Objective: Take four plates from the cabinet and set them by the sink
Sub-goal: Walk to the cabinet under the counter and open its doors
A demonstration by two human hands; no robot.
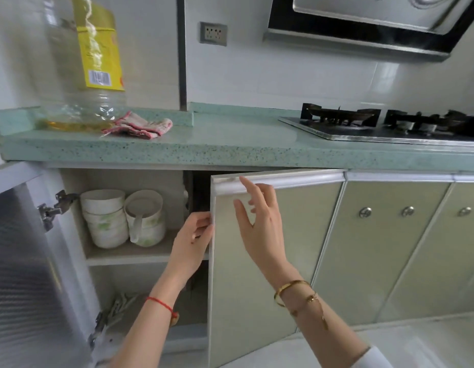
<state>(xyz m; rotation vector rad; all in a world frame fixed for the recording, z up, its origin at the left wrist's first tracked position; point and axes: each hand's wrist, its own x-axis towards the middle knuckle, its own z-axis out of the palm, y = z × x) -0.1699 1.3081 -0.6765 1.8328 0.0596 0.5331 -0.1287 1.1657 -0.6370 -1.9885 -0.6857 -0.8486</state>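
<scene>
The lower cabinet (140, 251) under the green counter stands with its left door (23, 261) swung wide. Its right door (270, 248) is partly ajar. My left hand (193, 235) curls its fingers round the free left edge of that right door. My right hand (257, 216) is spread, fingers straight, its fingertips at the door's front near the top rail. On the upper shelf sit stacked white bowls (104, 216) and a second stack with a ladle (145, 216). No plates show; the right half of the cabinet is hidden behind the door.
A large oil bottle (89, 62) and a folded cloth (140, 126) lie on the green counter (230, 144). A gas hob (389, 126) sits to the right under a range hood (376, 22). Utensils (121, 304) lie on the cabinet's lower level. More closed doors (384, 248) follow rightward.
</scene>
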